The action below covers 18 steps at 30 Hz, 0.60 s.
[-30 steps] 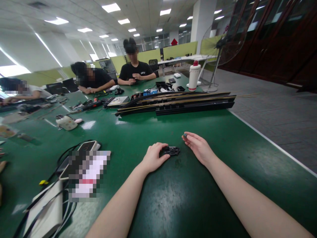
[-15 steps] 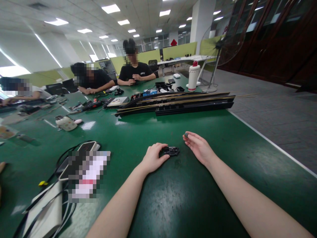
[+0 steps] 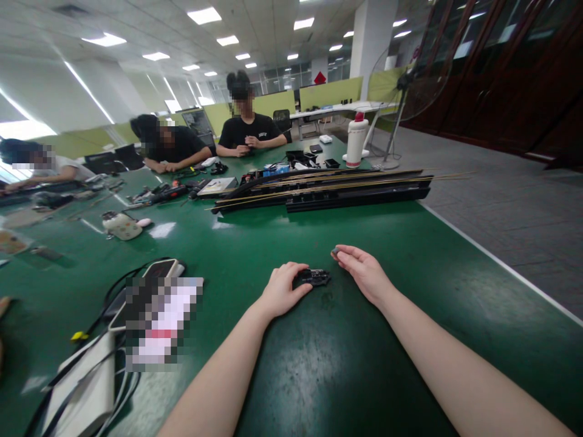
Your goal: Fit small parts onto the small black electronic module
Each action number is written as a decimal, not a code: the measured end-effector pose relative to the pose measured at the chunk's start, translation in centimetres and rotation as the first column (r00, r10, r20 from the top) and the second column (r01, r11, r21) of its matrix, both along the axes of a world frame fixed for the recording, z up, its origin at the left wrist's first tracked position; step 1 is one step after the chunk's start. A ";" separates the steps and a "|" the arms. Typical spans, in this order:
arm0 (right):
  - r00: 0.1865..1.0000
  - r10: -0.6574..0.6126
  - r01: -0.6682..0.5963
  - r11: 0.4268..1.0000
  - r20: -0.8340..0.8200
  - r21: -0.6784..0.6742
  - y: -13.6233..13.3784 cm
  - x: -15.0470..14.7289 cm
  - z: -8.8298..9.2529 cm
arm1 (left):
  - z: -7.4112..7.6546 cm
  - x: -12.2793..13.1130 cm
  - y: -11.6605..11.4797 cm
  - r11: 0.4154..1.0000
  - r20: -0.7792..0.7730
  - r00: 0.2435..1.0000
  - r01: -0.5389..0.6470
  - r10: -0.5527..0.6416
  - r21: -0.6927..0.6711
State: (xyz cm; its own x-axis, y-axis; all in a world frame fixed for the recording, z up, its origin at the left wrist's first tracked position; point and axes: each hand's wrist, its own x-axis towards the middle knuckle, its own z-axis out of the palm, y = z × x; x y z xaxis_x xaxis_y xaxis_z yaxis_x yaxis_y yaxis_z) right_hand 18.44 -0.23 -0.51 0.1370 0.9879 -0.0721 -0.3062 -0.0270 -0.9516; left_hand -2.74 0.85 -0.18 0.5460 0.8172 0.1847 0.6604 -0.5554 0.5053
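My left hand [image 3: 284,287] rests on the green table [image 3: 300,370], its thumb and fingers closed around the left end of a small black part [image 3: 317,277]. That part lies on the tabletop and has metallic bits along its upper side; its exact kind is unclear. To the right and slightly higher, my right hand [image 3: 363,271] pinches a tiny greyish piece [image 3: 336,250] between thumb and fingertips. The piece is too small to name. A short gap separates it from the black part.
Long black strips [image 3: 359,195] with thin brass-coloured rods lie across the table ahead. At left are a phone [image 3: 157,273], a white box [image 3: 86,388] with cables and a spotted cup [image 3: 121,225]. A white bottle [image 3: 356,142] stands farther back. Several people sit beyond.
My right hand has shifted slightly left, and its thumb and fingers have turned, bringing the tiny piece a bit nearer the black part. The left hand stays put.
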 end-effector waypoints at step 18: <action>0.698 0.051 -0.308 0.922 0.714 0.235 -1.1 -1.3 -0.2 | -0.4 -0.2 0.2 1.000 0.009 1.000 0.004 -0.004 -0.005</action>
State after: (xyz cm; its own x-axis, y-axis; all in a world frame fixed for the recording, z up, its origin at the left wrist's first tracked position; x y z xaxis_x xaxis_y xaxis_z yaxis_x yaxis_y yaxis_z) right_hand 17.13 -1.30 -0.76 -0.1620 0.9456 0.2821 0.4098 0.3246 -0.8525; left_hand -2.89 1.01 -0.59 0.5478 0.8157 0.1858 0.6535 -0.5559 0.5137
